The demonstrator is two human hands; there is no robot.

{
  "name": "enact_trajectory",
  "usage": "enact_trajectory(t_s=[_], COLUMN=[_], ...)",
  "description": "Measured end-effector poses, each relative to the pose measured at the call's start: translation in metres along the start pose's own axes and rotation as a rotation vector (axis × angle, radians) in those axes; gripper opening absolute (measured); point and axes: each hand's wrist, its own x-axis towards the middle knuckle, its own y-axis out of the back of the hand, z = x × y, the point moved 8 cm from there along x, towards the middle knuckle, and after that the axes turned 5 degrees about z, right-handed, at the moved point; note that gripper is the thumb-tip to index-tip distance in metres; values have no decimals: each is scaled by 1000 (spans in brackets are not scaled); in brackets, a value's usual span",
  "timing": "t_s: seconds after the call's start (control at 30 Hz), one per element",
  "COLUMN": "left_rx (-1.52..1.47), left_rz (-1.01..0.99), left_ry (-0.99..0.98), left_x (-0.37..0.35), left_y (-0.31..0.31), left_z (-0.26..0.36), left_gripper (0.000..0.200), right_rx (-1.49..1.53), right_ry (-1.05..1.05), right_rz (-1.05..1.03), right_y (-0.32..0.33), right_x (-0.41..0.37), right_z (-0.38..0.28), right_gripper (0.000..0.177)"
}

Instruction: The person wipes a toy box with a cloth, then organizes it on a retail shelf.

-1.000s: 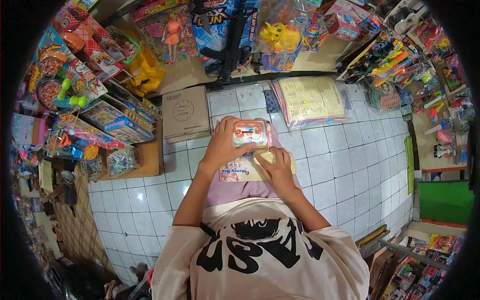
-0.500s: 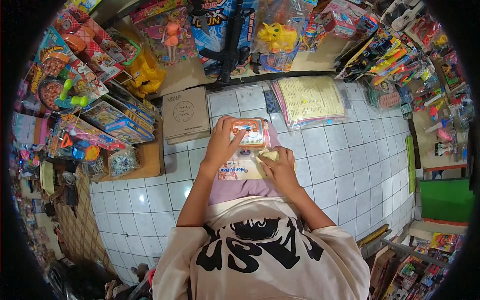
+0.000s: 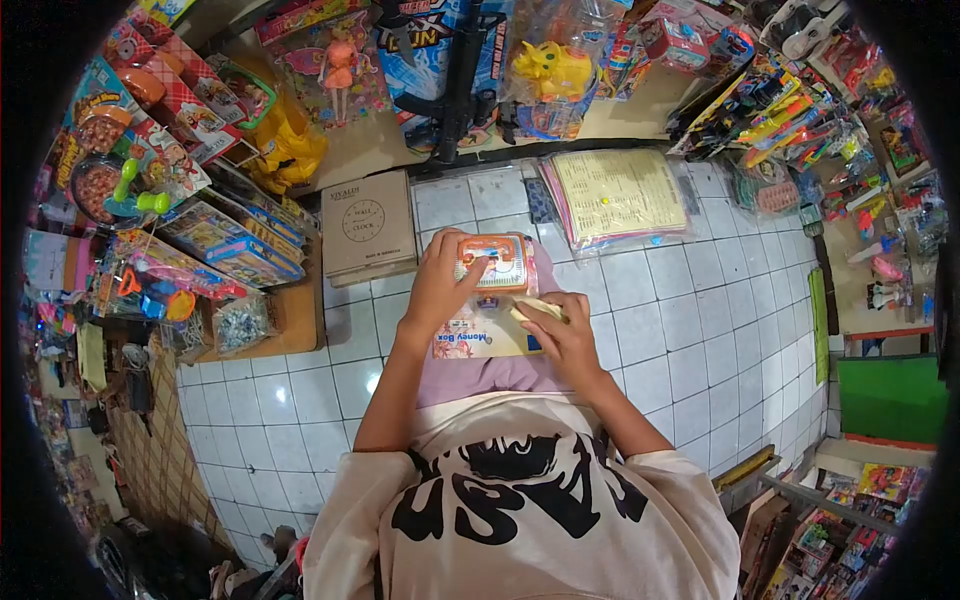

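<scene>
On my lap rests a packaged money box (image 3: 503,263), an orange toy in clear plastic on a printed card (image 3: 487,343) whose "Money Box" lettering appears upside down. My left hand (image 3: 442,283) grips the left side of the pack, its thumb lying across the plastic front. A pale yellow cloth (image 3: 529,312) is bunched in the fingers of my right hand (image 3: 568,338), over the card's right side just below the toy. Part of the cloth is hidden by that hand.
A brown wall clock box (image 3: 368,228) lies on the tiled floor (image 3: 690,310) at left. Plastic-wrapped yellow printed sheets (image 3: 622,200) lie ahead to the right. Packaged toys line the sides, with a doll pack (image 3: 340,70) and a black toy gun (image 3: 462,85) at the back.
My right hand has turned and shifted slightly with the cloth, uncovering a blue patch on the card. My left hand keeps its hold on the pack.
</scene>
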Motion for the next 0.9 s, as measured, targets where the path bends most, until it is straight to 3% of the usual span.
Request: enact_trajectory(t_s=[0.07,0.2,0.4,0.6,0.8,0.9], left_rx=[4,-5,3,10,16,11], left_rz=[-2,7,19,22,32,28], left_ry=[4,0,9,0,8,23], left_x=[1,1,0,-1,0,-2], left_y=[-1,0,1,1,2,1], left_z=[1,2,0,2,2,0], left_gripper=[37,37,36,37,36,36], right_rx=[13,-45,-205,-180,-104,-160], right_ry=[85,110,22,-40,1,28], right_rz=[115,107,27,-60,135,77], right_y=[-1,-35,-43,-35,-16,-36], right_x=[4,5,-7,-7,-3,-7], right_z=[-15,-6,6,4,-4,-1], right_gripper=[26,25,20,17,24,26])
